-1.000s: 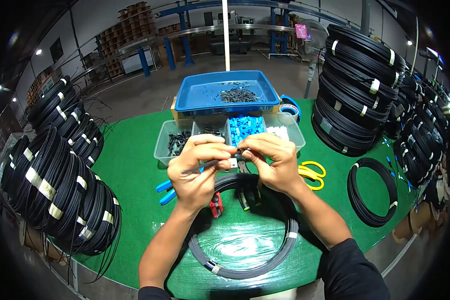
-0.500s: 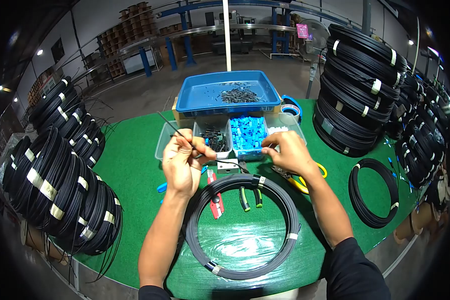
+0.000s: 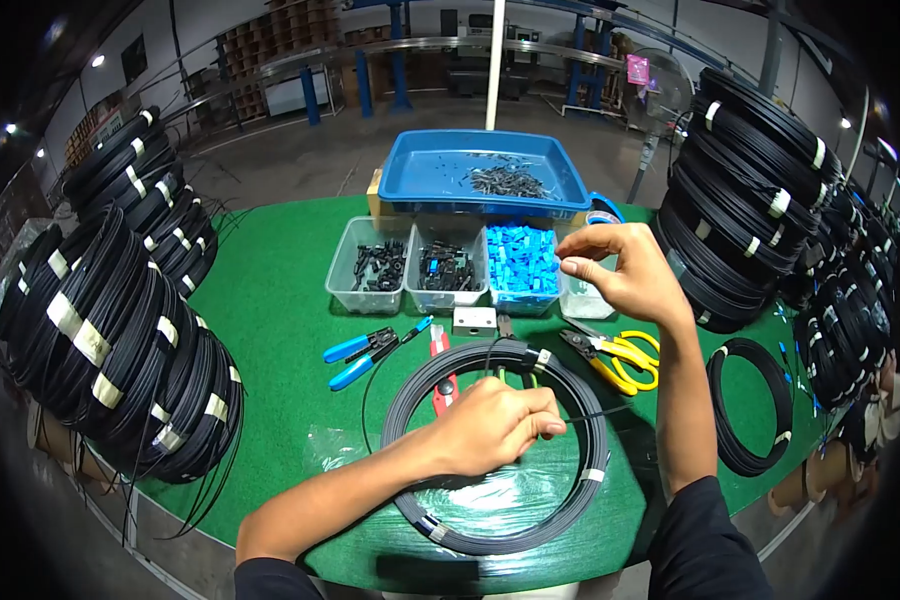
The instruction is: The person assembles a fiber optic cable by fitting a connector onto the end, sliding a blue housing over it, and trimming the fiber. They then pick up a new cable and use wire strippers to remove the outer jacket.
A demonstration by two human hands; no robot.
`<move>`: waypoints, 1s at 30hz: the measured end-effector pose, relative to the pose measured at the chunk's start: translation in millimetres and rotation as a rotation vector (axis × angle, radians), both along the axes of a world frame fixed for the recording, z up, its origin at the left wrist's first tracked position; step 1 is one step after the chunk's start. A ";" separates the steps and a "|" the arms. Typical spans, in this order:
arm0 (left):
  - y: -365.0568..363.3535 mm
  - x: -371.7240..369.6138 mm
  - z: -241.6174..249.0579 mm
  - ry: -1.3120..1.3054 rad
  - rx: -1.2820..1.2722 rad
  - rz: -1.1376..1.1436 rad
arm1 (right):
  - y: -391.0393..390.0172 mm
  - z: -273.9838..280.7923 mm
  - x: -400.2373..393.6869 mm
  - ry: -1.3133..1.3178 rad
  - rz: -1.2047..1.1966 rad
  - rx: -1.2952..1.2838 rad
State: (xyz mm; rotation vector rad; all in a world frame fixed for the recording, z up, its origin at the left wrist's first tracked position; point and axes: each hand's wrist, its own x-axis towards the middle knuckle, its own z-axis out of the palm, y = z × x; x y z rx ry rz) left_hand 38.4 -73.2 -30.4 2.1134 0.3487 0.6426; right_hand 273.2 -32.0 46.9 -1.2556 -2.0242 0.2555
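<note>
My left hand (image 3: 500, 425) is closed over the cable coil (image 3: 595, 430), pinching a thin black cable (image 3: 600, 412) whose end points right. My right hand (image 3: 630, 272) is raised at the right end of the bins, thumb and forefinger drawn together in a pinch. Whatever may be between those fingertips is too small to make out. Just left of them is a clear bin of blue connectors (image 3: 522, 258). Below the right hand is another clear bin (image 3: 582, 300), partly hidden by it. Yellow-handled scissors (image 3: 625, 362) lie beneath the right forearm.
Two clear bins hold black parts (image 3: 378, 265), with a blue tray (image 3: 410, 180) behind. Blue-handled strippers (image 3: 355, 350), a red tool (image 3: 440, 345) and a metal block (image 3: 474, 320) lie in front. Coil stacks stand left (image 3: 110, 350) and right (image 3: 750, 200); a single coil (image 3: 722, 400) lies at right.
My left hand has come down from in front of the bins to over the coil, bringing the cable along. My right hand has moved up and right. The view has shifted slightly.
</note>
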 end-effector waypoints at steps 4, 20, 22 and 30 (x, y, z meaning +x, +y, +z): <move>-4.1 -10.9 -10.8 -0.061 0.051 0.081 | 14.5 -8.3 -17.4 -0.080 0.066 -0.045; 15.8 -54.4 -46.3 -0.464 0.070 -0.012 | 101.9 -52.8 -200.1 -0.477 0.850 -0.127; 26.1 -62.2 -48.0 -0.485 0.085 -0.002 | 111.2 -62.8 -217.2 -0.521 0.871 -0.080; 53.4 -89.7 -51.1 -0.484 -0.078 -0.020 | 130.8 -86.3 -248.1 -0.702 0.969 -0.213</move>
